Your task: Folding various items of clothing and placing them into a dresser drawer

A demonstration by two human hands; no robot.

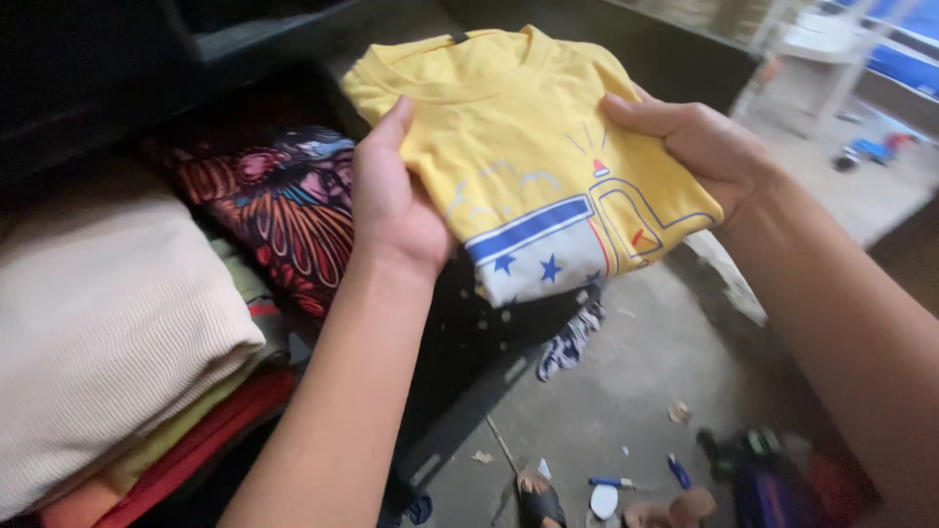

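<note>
1. Shirt (518, 147), yellow and folded, sits at upper centre of the frame, held between both hands.
2. Left hand (391, 200) fingers clamp its left edge.
3. Right hand (699, 142) fingers clasp its right edge.
4. Folded clothes (108, 323) are stacked at lower left.

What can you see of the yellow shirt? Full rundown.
The yellow shirt is a folded T-shirt of soft knit cloth with a ribbed round collar at the top. Its lower front bears a print: a blue and white band, blue stars, thin red and blue outlines. It is held up, tilted, above the floor. The left hand grips its left edge, the right hand its right edge.
</note>
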